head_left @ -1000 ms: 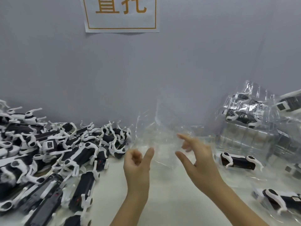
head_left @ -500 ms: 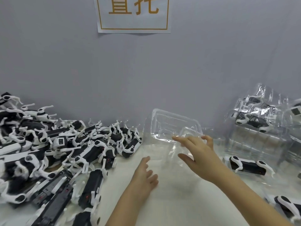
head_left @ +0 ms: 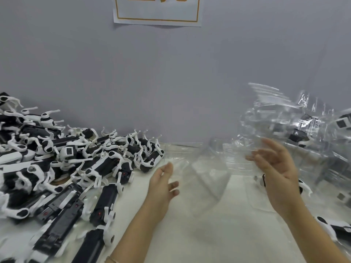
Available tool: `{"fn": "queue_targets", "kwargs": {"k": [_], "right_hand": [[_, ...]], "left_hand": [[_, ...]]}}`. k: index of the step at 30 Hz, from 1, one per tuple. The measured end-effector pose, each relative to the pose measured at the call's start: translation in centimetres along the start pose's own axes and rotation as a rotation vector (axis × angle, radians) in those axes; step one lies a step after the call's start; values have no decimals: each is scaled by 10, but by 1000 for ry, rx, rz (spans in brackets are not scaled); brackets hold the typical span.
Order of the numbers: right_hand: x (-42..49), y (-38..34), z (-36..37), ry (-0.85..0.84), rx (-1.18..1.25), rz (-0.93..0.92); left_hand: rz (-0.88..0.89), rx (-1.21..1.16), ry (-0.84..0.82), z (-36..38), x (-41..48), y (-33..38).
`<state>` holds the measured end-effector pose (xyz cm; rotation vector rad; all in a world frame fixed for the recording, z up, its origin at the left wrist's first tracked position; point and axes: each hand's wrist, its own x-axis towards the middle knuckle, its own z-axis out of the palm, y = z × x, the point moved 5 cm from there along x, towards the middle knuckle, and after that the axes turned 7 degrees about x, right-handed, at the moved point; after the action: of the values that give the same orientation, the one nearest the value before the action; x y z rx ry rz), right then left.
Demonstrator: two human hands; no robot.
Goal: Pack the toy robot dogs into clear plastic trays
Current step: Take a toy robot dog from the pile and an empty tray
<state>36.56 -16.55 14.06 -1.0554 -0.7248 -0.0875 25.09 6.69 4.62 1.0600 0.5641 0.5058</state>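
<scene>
A heap of black-and-white toy robot dogs (head_left: 76,168) is crowding the left of the frame on the white table (head_left: 209,234), reaching almost to the left hand (head_left: 163,188). At the right edge, filled clear trays (head_left: 307,130) are piling up against the grey wall (head_left: 171,82), under a paper sign (head_left: 157,10) at top centre. An empty clear tray (head_left: 205,168) is lying at centre between the hands. The left thumb is touching its edge, fingers curling — whether they are gripping it I cannot tell. The right hand (head_left: 277,168) is hanging released and blurred, fingers spread.
</scene>
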Motion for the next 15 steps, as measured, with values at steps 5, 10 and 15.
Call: {"fn": "queue_targets", "kwargs": {"k": [5,10,15], "right_hand": [[-23,-6,-10,32,331,196],[-41,6,-15,29,364,303],[-41,-2,-27,-18,143,144]], "left_hand": [[-26,55,22,-15,-25,30],[94,174,-83,-8,-37,38],[67,-20,-278,3,-46,34]]}}
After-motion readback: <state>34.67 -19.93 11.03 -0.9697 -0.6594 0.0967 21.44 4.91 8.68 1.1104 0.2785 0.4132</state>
